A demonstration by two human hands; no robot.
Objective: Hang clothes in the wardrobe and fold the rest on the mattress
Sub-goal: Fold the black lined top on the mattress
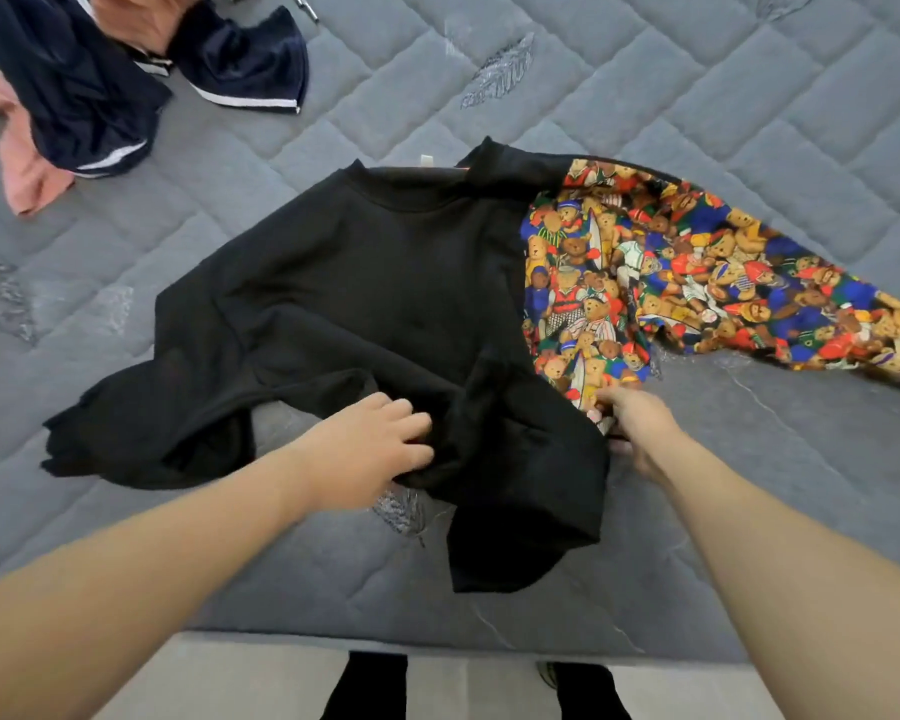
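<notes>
A black sweatshirt (365, 293) with a teddy-bear print panel and sleeve (697, 283) lies spread on the grey quilted mattress (697, 96), neck away from me. Its black sleeve trails to the left and the printed sleeve stretches right. My left hand (370, 449) grips bunched black fabric at the hem near the middle. My right hand (630, 423) pinches the hem's right corner where the print meets the black band; its fingertips are tucked under the cloth.
A heap of navy clothes with white stripes (100, 85) and a pink garment (22, 163) sits at the mattress's far left. The mattress's near edge (437, 641) runs across the bottom, with the pale floor and my feet below it.
</notes>
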